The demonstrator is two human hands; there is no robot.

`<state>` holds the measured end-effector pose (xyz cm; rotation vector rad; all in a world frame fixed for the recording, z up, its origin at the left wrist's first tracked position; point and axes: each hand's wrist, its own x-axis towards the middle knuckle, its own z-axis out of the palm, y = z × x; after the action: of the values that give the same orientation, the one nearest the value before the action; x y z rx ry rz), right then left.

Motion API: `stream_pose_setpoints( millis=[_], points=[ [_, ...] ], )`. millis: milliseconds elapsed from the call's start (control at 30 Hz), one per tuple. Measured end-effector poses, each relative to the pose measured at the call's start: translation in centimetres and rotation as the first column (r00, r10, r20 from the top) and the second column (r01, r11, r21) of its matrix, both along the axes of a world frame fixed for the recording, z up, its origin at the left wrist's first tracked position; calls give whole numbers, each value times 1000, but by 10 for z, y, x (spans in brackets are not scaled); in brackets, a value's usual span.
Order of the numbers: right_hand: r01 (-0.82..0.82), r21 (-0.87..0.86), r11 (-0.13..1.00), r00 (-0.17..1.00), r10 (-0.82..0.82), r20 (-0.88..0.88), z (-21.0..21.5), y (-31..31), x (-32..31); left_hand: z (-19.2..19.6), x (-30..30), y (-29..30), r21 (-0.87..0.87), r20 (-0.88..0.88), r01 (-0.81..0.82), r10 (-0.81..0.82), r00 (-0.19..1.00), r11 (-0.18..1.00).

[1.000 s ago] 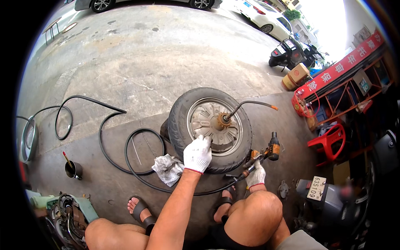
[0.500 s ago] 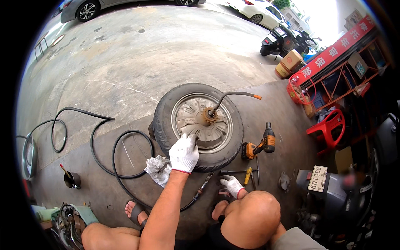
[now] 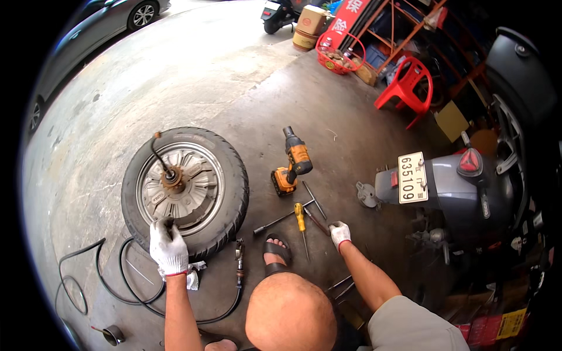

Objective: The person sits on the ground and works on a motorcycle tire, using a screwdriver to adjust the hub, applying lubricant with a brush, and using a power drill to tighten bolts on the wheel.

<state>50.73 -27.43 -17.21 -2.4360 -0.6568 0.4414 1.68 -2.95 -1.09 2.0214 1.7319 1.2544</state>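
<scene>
A wheel with a black tire (image 3: 234,175) and a grey metal hub lies flat on the floor. A toothed sprocket (image 3: 172,178) and a dark cable stick up from its centre. My left hand (image 3: 168,250), in a white glove, is over the near rim with its fingers curled; what they hold, if anything, is hidden. Out to the right, my gloved right hand (image 3: 339,233) has closed fingers at the near end of a thin reddish-brown bar (image 3: 318,222). Beside that bar lie a yellow-handled screwdriver (image 3: 300,217) and a T-handle wrench (image 3: 275,222).
An orange and black cordless impact wrench (image 3: 295,161) stands right of the wheel. A black air hose (image 3: 122,275) loops on the left, near a small dark cup (image 3: 113,334). At right are a grey scooter (image 3: 462,187), a red plastic chair (image 3: 408,86) and a red basket (image 3: 336,61).
The view has swung right, so the wheel sits further left. My right hand has reached out rightward, past the screwdriver, to the thin bar. My left hand stays by the wheel's near rim.
</scene>
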Motion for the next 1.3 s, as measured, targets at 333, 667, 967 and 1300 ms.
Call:
stream_pose_setpoints(
  millis=[333, 667, 967, 1300],
  points=[
    [-312, -551, 774, 948, 292, -127, 9, 61, -72, -6, -8, 0, -14, -78, -21, 20, 997, 1000],
    [-459, 197, 866, 856, 490, -163, 29, 25, -105, 8, 2, 3, -37, -33, 15, -16, 999, 999],
    [-75, 775, 628, 624, 635, -454, 233, 167, -266, 55, 35, -25, -366, 459, 628, -455, 764, 687],
    [-433, 674, 598, 269, 800, -536, 241, 213, -287, 35, 12, 0, -373, 646, 672, -340, 683, 639]
  ],
)
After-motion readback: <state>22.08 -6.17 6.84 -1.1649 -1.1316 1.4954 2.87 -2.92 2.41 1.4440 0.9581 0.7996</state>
